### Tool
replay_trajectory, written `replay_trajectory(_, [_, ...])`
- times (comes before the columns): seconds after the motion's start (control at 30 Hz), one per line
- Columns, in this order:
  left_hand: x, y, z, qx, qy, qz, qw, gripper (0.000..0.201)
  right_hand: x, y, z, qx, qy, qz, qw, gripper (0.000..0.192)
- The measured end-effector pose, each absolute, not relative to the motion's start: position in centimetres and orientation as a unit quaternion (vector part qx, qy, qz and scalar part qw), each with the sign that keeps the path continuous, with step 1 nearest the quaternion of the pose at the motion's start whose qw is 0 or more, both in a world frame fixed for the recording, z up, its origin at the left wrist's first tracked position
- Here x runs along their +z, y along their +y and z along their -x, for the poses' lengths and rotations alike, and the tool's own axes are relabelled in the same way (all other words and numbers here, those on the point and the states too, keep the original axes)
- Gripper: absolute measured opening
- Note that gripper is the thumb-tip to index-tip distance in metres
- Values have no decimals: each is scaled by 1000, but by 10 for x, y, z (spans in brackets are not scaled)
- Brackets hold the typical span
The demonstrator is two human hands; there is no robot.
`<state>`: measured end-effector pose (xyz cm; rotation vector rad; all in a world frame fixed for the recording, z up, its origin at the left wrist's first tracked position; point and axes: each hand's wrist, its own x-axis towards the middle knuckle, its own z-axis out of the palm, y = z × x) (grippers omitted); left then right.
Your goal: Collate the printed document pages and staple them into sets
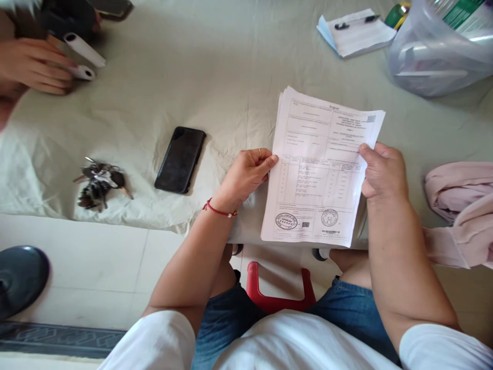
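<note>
I hold a thin stack of printed papers point(319, 169) upright over the near edge of a bed covered by a pale sheet point(215, 72). My left hand point(248, 172) pinches the stack's left edge; it wears a ring, and a red thread bracelet is on the wrist. My right hand point(381, 172) grips the right edge with the thumb on the front page. The top page is a form with tables, two round stamps and a barcode at the bottom.
A black phone point(180, 159) and a bunch of keys point(99, 181) lie on the sheet to my left. Another person's hand point(33, 64) rests at the far left by white paper rolls point(82, 51). A notepad with pen point(356, 32), a plastic bag point(435, 51) and pink cloth point(462, 205) sit to the right.
</note>
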<state>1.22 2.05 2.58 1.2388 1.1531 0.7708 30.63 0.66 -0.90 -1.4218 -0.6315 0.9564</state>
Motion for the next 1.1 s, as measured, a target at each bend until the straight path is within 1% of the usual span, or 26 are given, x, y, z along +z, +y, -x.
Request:
replay_trajectory(0.13, [24,22,-12,344,481,-513,622,31,-7,6,-305,420,-259,611,619,21])
replay_trajectory(0.33, [27,21,-8,352,428,-514,655,46,-5,3,-305,430,-257,606,617,25])
replay_trajectory(0.4, [27,20,-8,358,420,-522,650,50,-3,1,-306,432,-292,606,601,29])
replay_trajectory(0.47, [24,20,-8,370,423,-535,630,53,-1,-2,-305,447,-335,600,572,38])
replay_trajectory(0.57, [16,22,-9,394,439,-541,599,54,-2,-5,-302,476,-377,601,520,51])
replay_trajectory(0.63, [10,25,-10,417,456,-527,584,54,-3,-6,-300,486,-394,601,498,53])
replay_trajectory(0.77, [4,29,-11,442,490,-492,568,53,-7,-6,-300,511,-407,593,471,50])
replay_trajectory(0.87, [5,30,-11,431,489,-478,589,50,-8,-6,-303,512,-403,611,449,47])
replay_trajectory(1.0, [5,29,-15,415,474,-465,622,47,-9,-5,-304,462,-397,622,493,41])
replay_trajectory(1.1, [2,28,-20,422,464,-454,633,42,-12,-4,-304,463,-403,603,509,39])
